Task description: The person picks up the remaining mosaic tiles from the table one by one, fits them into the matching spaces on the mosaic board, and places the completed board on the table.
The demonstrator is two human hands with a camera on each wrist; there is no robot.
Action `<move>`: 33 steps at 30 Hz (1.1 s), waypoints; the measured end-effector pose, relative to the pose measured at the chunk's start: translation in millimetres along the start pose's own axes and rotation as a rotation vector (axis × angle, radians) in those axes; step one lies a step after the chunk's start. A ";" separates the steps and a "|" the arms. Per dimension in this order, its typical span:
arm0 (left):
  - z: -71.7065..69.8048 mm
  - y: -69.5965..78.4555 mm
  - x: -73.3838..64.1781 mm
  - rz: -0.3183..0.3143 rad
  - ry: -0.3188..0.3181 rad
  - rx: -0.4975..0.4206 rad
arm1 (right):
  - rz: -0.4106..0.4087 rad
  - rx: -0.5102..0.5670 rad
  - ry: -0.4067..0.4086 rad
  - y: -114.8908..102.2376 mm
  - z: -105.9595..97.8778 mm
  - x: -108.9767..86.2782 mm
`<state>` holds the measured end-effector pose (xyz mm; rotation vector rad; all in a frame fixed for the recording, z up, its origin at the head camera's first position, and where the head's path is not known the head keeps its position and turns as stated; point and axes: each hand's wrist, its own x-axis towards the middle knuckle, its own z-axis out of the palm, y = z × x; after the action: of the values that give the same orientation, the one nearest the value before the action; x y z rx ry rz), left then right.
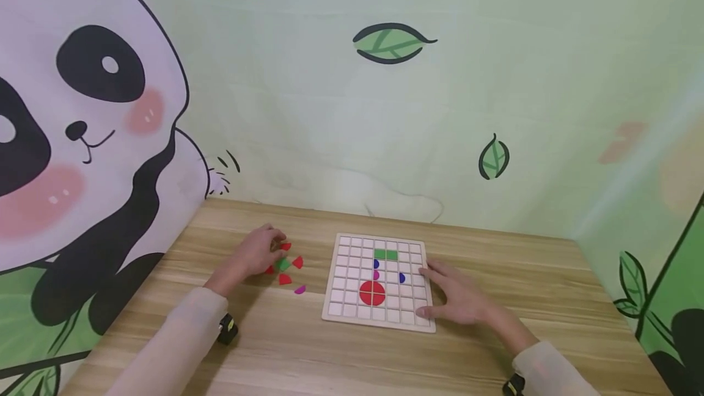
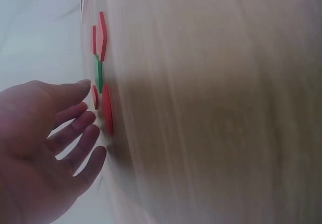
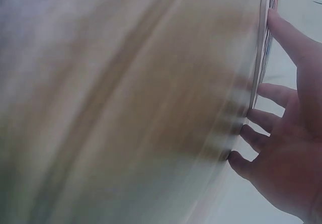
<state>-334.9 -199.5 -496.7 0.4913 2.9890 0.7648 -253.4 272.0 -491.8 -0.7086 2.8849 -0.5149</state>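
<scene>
Over the loose pieces left of the board hovers my left hand [image 1: 257,253], its fingers loosely bent. In the left wrist view, nothing shows between its thumb and fingers, which are close to a small red piece [image 2: 95,97]. Several red wedges [image 1: 297,262] and a green piece [image 1: 283,264] lie around it. My right hand [image 1: 461,296] rests at the right edge of a white gridded board [image 1: 350,298], thumb on its rim and fingers spread along the side. On the board are red quarter pieces forming a circle [image 1: 365,287], green squares [image 1: 381,254], blue half-discs [image 1: 402,277] and a magenta one [image 1: 376,275].
A loose magenta half-disc [image 1: 299,289] lies between the red wedges and the board. The wooden table [image 1: 308,353] ends at the back against a pale green cloth [image 1: 308,109] printed with leaves and a panda [image 1: 110,139].
</scene>
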 end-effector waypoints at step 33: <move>-2.2 11.3 -18.3 0.059 0.002 0.173 | 0.020 0.064 -0.027 0.9 2.3 1.6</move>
<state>-314.4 -196.7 -490.5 0.5866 3.0709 0.5118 -254.8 271.2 -494.3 -0.6709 2.8339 -0.5880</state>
